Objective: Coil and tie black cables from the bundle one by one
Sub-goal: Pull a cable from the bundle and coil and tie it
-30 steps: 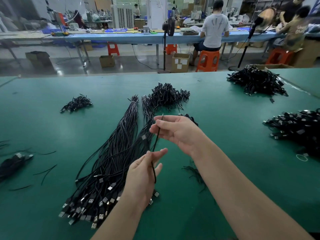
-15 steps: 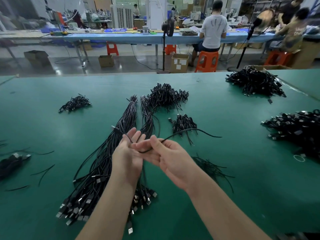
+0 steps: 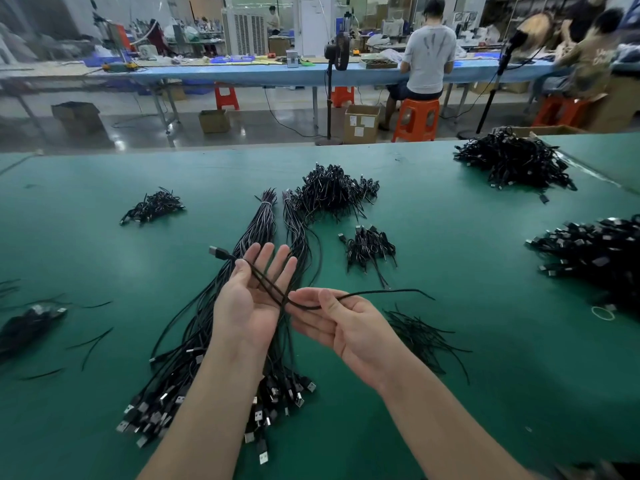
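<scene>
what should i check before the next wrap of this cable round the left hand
1. Left hand flat, fingers straight as a former: ok.
2. Cable lies across the left palm, plug end sticking out past the fingers: ok.
3. Right hand grip on the cable, thumb and fingers pinching it: ok.
4. Free tail clear of the small coiled pile: ok.
5. Cable free of the bundle below: cannot tell.
6. Tie within reach: cannot tell.
</scene>
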{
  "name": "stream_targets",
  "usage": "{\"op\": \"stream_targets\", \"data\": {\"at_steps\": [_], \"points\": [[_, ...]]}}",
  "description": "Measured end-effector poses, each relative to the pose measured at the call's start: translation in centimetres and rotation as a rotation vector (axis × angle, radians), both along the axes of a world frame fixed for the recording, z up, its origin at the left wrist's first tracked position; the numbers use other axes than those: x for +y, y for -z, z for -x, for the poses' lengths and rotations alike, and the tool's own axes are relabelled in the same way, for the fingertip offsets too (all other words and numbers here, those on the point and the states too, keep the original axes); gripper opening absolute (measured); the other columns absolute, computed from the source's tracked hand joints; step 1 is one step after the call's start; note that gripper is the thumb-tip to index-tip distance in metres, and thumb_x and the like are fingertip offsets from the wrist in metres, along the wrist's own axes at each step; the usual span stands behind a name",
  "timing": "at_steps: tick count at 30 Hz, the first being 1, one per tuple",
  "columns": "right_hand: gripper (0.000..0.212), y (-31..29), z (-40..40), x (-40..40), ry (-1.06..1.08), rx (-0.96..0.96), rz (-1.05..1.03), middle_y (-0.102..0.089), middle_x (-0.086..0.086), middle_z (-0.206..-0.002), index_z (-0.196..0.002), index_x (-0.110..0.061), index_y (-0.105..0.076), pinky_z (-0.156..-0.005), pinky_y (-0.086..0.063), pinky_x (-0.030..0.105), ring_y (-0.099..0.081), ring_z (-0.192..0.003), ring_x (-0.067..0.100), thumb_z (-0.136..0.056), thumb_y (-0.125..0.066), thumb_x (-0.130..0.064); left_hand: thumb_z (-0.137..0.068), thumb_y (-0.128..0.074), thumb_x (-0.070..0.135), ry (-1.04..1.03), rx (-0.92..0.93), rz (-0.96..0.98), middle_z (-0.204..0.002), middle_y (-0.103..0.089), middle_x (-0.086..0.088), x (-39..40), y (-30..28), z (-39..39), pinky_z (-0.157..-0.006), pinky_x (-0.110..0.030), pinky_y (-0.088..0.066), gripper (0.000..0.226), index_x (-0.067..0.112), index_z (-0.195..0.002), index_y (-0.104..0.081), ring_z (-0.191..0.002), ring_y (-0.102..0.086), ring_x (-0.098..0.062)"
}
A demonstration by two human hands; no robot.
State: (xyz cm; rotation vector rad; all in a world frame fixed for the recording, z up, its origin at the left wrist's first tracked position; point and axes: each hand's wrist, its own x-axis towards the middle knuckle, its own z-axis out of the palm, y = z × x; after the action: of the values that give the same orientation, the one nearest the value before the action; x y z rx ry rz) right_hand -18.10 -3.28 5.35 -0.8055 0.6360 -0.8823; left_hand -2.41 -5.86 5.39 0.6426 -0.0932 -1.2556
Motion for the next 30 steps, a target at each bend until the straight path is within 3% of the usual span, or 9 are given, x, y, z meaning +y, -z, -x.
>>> {"op": "stream_targets", "data": {"at_steps": [6, 10, 14, 18, 23, 26, 30], "points": [[0.032, 0.5, -0.4, 0.5, -0.031, -0.086, -0.139, -0.070, 0.019, -0.120, -0.116, 0.007, -0.065, -0.085, -0.060, 0.035, -0.069, -0.110, 0.030, -0.105, -0.044, -0.016, -0.111, -0.026, 0.025, -0.014, -0.038, 0.033, -0.106, -0.076, -0.015, -0.2, -0.4, 0.1, -0.083, -0.039, -0.062, 0.040, 0.003, -0.113, -0.060, -0.102, -0.073, -0.028], [0.031, 1.6, -0.8, 0.7, -0.055, -0.072, -0.344, -0.073, 0.021, -0.110, -0.110, 0.005, -0.064, -0.073, -0.062, 0.035, -0.074, -0.097, 0.029, -0.105, -0.044, -0.019, -0.111, -0.028, 0.021, -0.008, -0.026, 0.091, -0.108, -0.075, -0.017, 0.4, -1.0, 0.2, -0.073, -0.033, -0.062, 0.038, -0.001, -0.117, -0.059, -0.100, -0.074, -0.027], [0.026, 2.5, -1.2, 0.8, -0.066, -0.004, -0.426, -0.075, 0.020, -0.097, -0.092, 0.003, -0.069, -0.064, -0.061, 0.034, -0.076, -0.084, 0.026, -0.099, -0.057, -0.019, -0.109, -0.034, 0.022, 0.133, -0.136, 0.138, -0.109, -0.076, -0.009, 1.7, -2.2, 0.6, -0.059, -0.022, -0.059, 0.035, 0.005, -0.113, -0.064, -0.092, -0.075, -0.016], [0.020, 1.4, -0.2, -1.2, -0.034, 0.089, -0.297, -0.076, 0.013, -0.085, -0.095, 0.001, -0.068, -0.064, -0.062, 0.030, -0.075, -0.071, 0.019, -0.089, -0.069, -0.018, -0.099, -0.048, 0.026, 0.337, -0.292, 0.177, -0.107, -0.076, -0.010, 4.0, -2.4, 1.3, -0.048, -0.020, -0.055, 0.035, 0.010, -0.100, -0.079, -0.074, -0.075, -0.013], [0.011, -2.3, 0.2, -3.5, -0.091, 0.335, 0.036, -0.061, -0.007, -0.056, -0.093, -0.004, -0.063, -0.051, -0.052, 0.021, -0.058, -0.048, 0.006, -0.099, -0.059, -0.012, -0.092, -0.052, 0.025, 0.497, -0.400, 0.149, -0.096, -0.076, -0.016, 5.2, -0.9, 2.6, -0.048, -0.023, -0.054, 0.034, 0.007, -0.099, -0.080, -0.065, -0.072, -0.017], [0.027, -3.5, -0.2, -4.3, -0.001, 0.625, 0.168, -0.064, -0.006, -0.058, -0.094, -0.002, -0.072, -0.056, -0.050, 0.019, -0.058, -0.052, 0.006, -0.100, -0.061, -0.026, -0.091, -0.052, 0.025, 0.460, -0.424, 0.098, -0.095, -0.075, -0.019, 4.8, -0.4, 2.9, -0.054, -0.028, -0.057, 0.035, 0.005, -0.098, -0.079, -0.067, -0.072, -0.021], [0.024, -3.8, -0.1, -4.8, 0.051, 0.724, 0.223, -0.068, -0.007, -0.063, -0.092, -0.010, -0.075, -0.059, -0.051, 0.020, -0.059, -0.056, 0.005, -0.098, -0.063, -0.030, -0.092, -0.050, 0.025, 0.446, -0.465, 0.089, -0.096, -0.075, -0.021, 4.7, -0.2, 3.3, -0.063, -0.035, -0.060, 0.035, 0.007, -0.098, -0.079, -0.071, -0.074, -0.026]]}}
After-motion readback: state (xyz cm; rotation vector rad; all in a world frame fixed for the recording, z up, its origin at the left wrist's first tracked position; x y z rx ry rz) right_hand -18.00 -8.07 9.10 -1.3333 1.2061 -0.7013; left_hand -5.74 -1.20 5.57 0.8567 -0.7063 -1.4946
